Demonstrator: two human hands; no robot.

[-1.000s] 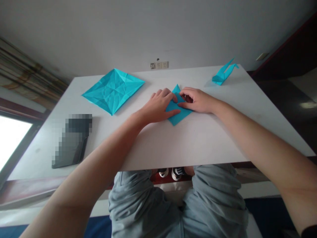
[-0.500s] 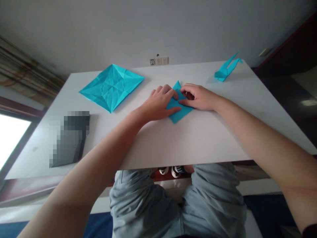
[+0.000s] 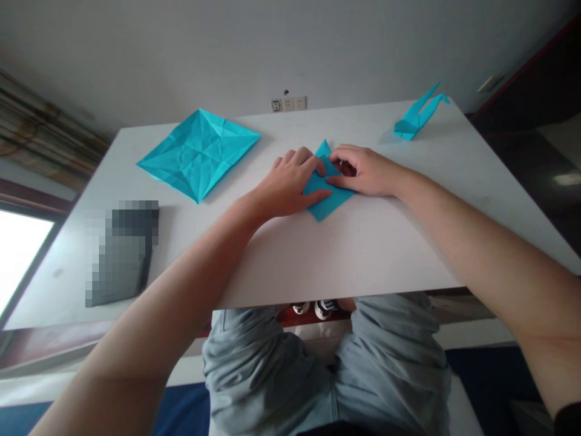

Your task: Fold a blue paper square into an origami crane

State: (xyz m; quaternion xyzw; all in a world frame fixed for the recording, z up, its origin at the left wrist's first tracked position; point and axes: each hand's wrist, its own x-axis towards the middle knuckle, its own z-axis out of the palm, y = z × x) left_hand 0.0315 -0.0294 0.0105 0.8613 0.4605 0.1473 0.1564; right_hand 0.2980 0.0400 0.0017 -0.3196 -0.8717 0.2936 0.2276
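A small folded sheet of origami paper (image 3: pixel 320 212), turquoise and roughly diamond-shaped, lies on the table in front of me. My left hand (image 3: pixel 287 186) holds down its left side, the fingers curled on the upper part and the thumb laid across the lower part. At the right side, my right hand (image 3: pixel 374 171) grips the paper's edge with thumb and bent fingers. Both hands cover part of the paper, so its folds are partly hidden. One tip pokes out above the fingers and one corner points towards me.
A larger creased turquoise sheet (image 3: pixel 200 151) is spread out at the back left of the white table (image 3: pixel 290 260). At the back right stands a folded paper crane (image 3: pixel 413 123). A dark, pixelated flat object (image 3: pixel 122 254) lies at the left. Wall sockets (image 3: pixel 288 104) sit behind the table.
The camera view has shifted slightly, so the table's things appear a little higher. Both hands keep nearly the same hold on the folded paper.
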